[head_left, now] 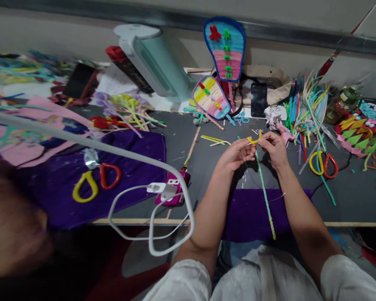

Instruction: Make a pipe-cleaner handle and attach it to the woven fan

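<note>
both hands pinch the yellow pipe cleaner (253, 140) tip above the desk (207, 167): left hand (238, 154), right hand (274, 148). green stem (265, 192) dangles toward lap. light, bendy, fuzzy; grip close to the twist.

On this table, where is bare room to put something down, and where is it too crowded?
Bare grey table lies between the purple cloth and the left hand. Another free patch lies right of the right hand, below the scissors. The back edge is crowded: fans, a bundle of sticks and flowers.
</note>
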A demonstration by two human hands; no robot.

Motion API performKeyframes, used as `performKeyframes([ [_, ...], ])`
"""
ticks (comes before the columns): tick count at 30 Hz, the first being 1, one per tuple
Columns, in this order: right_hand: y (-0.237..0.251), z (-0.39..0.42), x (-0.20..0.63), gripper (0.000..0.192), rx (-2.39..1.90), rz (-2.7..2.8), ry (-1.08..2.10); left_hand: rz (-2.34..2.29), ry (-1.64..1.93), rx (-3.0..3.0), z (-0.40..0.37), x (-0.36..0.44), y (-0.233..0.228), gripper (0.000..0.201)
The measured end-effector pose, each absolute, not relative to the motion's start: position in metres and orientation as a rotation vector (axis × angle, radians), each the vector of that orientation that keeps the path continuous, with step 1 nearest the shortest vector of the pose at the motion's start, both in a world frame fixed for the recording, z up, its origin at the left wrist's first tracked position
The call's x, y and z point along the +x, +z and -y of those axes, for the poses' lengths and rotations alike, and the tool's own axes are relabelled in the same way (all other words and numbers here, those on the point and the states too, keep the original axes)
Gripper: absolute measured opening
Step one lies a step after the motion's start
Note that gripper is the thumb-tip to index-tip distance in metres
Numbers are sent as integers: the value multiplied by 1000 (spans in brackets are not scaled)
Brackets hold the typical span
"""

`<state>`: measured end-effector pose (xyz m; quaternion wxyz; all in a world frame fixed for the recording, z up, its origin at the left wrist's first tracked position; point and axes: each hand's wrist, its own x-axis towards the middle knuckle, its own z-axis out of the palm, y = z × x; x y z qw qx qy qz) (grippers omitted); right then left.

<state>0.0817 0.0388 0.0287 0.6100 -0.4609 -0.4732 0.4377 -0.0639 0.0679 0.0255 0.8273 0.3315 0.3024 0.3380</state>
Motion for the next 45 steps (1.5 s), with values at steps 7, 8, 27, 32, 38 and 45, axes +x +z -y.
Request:
performKeyframes([
  [7, 29, -39, 81, 26, -1091, 1075, 1019, -696, 757, 761, -66, -66, 28, 30],
  [8, 29, -39, 81, 26, -1100, 1073, 1021, -709, 765, 770, -66, -66, 28, 29],
  [27, 27, -40, 82, 26, -1101, 1073, 1021, -743, 786, 832, -67, -67, 29, 24],
  [32, 26, -40, 82, 26, -1088, 1055, 1025, -801, 825, 877, -67, -66, 28, 23],
  [38, 26, -42, 83, 26, -1163, 1036, 1016, -869, 918, 1024, -66, -63, 27, 19],
  [45, 25, -43, 83, 25, -1188, 975, 997, -947, 1066, 1322, -61, -57, 30, 14],
])
